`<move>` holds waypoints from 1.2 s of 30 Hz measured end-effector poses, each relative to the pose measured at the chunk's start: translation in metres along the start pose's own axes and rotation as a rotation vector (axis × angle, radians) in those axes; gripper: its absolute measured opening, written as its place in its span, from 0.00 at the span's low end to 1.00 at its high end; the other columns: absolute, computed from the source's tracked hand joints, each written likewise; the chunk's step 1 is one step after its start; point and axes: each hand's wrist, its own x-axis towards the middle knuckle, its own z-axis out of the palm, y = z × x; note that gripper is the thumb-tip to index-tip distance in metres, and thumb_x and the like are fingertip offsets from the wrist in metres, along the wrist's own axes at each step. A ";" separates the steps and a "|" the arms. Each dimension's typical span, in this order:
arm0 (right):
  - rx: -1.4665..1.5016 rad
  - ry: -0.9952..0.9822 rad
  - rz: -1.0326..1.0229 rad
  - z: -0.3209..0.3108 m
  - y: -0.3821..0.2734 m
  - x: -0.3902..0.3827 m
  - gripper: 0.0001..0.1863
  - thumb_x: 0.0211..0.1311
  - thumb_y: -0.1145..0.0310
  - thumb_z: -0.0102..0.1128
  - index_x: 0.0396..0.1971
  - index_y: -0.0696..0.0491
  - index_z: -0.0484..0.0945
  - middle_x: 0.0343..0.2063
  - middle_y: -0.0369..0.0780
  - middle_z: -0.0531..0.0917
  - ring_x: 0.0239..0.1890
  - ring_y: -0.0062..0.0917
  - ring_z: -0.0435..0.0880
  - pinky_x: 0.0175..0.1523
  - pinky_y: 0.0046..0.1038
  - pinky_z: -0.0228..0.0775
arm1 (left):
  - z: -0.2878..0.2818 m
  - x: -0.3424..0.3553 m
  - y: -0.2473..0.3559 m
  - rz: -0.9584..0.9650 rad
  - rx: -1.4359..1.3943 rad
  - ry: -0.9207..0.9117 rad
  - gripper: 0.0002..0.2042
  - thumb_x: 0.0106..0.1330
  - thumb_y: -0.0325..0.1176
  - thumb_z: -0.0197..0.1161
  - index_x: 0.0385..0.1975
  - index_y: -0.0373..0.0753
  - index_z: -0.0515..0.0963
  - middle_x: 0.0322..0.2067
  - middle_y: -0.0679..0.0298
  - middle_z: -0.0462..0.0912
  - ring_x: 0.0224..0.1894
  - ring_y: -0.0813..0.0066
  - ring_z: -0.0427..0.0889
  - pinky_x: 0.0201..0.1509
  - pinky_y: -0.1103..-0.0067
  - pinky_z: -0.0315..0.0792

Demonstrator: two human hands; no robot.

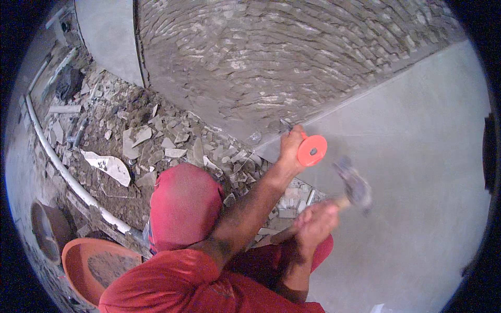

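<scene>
Neither of my hands is in view. A co-worker (pixel 209 281) in a red shirt and red head covering crouches below me. Their left hand (pixel 289 143) grips a chisel with a round orange guard (pixel 318 143), its tip at the seam between ridged grey mortar (pixel 261 52) and a smooth grey slab (pixel 402 156). Their right hand (pixel 315 224) holds a wooden-handled hammer (pixel 352 188), blurred by motion, right of and below the guard.
Broken tile and rubble (pixel 135 141) cover the left, bordered by a white pipe (pixel 57 154). At the lower left are an orange tub (pixel 75 266) with dirt in it and a dark bucket (pixel 47 229). Another smooth grey slab (pixel 107 36) lies at the upper left.
</scene>
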 end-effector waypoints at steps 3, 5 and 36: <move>0.550 -0.130 -0.174 0.000 -0.010 0.000 0.23 0.71 0.46 0.42 0.27 0.52 0.62 0.10 0.32 0.63 0.07 0.18 0.62 0.10 0.22 0.57 | 0.003 -0.001 0.006 -0.060 -0.088 -0.025 0.13 0.69 0.40 0.49 0.27 0.39 0.72 0.22 0.64 0.71 0.22 0.70 0.74 0.24 0.68 0.73; 0.334 -0.166 -0.050 0.006 -0.014 0.003 0.22 0.71 0.49 0.44 0.24 0.52 0.63 0.10 0.31 0.63 0.07 0.18 0.62 0.11 0.24 0.59 | 0.007 -0.005 0.008 -0.078 -0.100 -0.002 0.12 0.69 0.40 0.48 0.28 0.39 0.71 0.22 0.64 0.71 0.22 0.69 0.74 0.24 0.67 0.73; 0.059 0.129 0.191 0.001 -0.020 0.016 0.25 0.69 0.44 0.45 0.20 0.49 0.62 0.08 0.30 0.60 0.06 0.16 0.60 0.08 0.22 0.54 | 0.017 -0.001 0.007 -0.058 -0.075 0.105 0.11 0.69 0.40 0.50 0.32 0.39 0.70 0.26 0.63 0.71 0.25 0.67 0.75 0.27 0.65 0.75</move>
